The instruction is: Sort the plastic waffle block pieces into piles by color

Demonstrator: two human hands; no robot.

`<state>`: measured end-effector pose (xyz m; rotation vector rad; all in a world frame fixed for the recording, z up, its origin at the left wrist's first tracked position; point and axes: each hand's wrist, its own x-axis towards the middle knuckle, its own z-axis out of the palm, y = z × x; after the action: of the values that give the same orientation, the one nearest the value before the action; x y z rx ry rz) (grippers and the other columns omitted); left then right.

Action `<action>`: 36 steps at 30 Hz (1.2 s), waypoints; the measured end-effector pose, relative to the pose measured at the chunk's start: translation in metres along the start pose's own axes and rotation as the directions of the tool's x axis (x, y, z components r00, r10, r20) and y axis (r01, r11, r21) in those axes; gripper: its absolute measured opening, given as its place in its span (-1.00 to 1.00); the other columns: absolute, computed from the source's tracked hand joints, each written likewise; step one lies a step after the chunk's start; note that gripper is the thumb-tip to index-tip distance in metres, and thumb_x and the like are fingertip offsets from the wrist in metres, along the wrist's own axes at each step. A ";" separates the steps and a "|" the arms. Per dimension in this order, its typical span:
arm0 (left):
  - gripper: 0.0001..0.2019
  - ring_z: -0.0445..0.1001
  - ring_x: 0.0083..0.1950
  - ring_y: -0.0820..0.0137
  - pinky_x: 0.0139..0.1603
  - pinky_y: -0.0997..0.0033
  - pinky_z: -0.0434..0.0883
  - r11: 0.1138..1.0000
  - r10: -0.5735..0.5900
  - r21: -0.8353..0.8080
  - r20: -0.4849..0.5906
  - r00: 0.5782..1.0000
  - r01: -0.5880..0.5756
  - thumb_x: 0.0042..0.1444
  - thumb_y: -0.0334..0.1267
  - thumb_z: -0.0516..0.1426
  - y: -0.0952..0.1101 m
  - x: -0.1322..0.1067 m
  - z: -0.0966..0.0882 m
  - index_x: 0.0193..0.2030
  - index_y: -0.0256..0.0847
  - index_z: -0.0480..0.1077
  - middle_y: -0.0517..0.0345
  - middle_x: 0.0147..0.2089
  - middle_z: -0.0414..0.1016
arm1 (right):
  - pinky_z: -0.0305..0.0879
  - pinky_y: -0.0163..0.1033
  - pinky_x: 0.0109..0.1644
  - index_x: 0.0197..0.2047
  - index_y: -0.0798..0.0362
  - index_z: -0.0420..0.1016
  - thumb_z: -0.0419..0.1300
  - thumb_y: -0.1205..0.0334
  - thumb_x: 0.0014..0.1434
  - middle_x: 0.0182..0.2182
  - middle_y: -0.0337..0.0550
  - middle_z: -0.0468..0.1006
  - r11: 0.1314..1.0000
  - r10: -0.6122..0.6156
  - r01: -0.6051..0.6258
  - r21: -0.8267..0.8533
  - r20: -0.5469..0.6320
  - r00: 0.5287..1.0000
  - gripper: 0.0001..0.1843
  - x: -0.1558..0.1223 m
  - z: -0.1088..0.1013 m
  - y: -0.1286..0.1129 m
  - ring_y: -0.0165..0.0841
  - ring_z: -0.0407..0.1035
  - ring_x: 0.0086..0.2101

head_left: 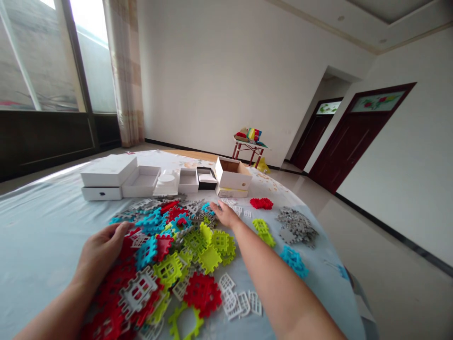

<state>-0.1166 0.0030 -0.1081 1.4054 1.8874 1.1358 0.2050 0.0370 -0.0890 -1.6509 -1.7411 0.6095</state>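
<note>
In the head view, my left hand (pixel 102 248) lies curled on the red pieces (pixel 115 281) at the near-left side of the pile of plastic tiles (pixel 184 250). I cannot tell if it grips one. My right hand (pixel 224 215) is stretched flat and empty. It touches the pile's far edge, near the white boxes (pixel 231 177).

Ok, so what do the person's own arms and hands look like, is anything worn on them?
The left hand and right hand are bare: no gloves, rings, watch or bracelet show. The left forearm and right forearm are bare too, and no sleeve shows down to the picture's bottom edge.
</note>
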 end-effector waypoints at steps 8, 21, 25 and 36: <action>-0.58 0.37 -0.41 0.38 -0.40 0.49 0.24 1.000 0.006 0.003 -0.021 1.000 -0.006 -0.05 0.06 -0.01 0.010 -0.004 -0.005 -0.22 -0.16 0.45 0.23 -0.49 0.46 | -0.04 -0.14 0.19 0.13 0.17 0.23 -0.19 -0.35 0.04 0.10 0.02 0.28 0.994 -0.086 0.075 0.075 0.160 0.983 -0.15 -0.002 0.025 -0.026 -0.18 0.10 0.12; -0.59 0.36 -0.40 0.42 -0.39 0.52 0.23 1.000 0.028 -0.011 -0.042 0.999 -0.028 -0.05 0.02 -0.01 0.009 -0.004 -0.003 -0.22 -0.18 0.46 0.23 -0.46 0.47 | 0.27 -0.30 -0.25 -0.25 0.10 0.45 0.00 -0.04 0.14 -0.38 -0.14 0.53 0.998 -0.055 0.056 0.013 -0.093 0.994 -0.60 -0.048 -0.027 -0.006 -0.36 0.41 -0.36; -0.58 0.37 -0.41 0.39 -0.41 0.50 0.24 1.000 0.007 0.014 -0.044 0.999 -0.007 -0.06 0.04 0.00 0.008 -0.004 -0.003 -0.20 -0.16 0.46 0.23 -0.52 0.45 | 0.23 -0.33 -0.28 -0.33 0.05 0.50 0.11 -0.05 0.05 -0.41 -0.13 0.54 0.977 0.003 -0.022 -0.212 -0.088 0.996 -0.66 -0.075 -0.041 0.011 -0.33 0.40 -0.34; -0.54 0.35 -0.49 0.39 -0.49 0.48 0.27 0.999 -0.013 -0.041 -0.035 0.999 0.011 -0.10 0.06 0.02 0.008 -0.011 -0.007 -0.17 -0.20 0.45 0.20 -0.55 0.44 | 0.10 -0.40 -0.46 -0.34 0.05 0.54 0.06 -0.10 0.07 -0.55 -0.25 0.49 0.976 -0.072 0.103 -0.193 0.162 0.984 -0.59 -0.107 -0.016 -0.013 -0.42 0.33 -0.48</action>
<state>-0.1152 -0.0085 -0.0986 1.3589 1.8834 1.1937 0.2072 -0.0714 -0.0841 -1.6882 -2.0338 0.5482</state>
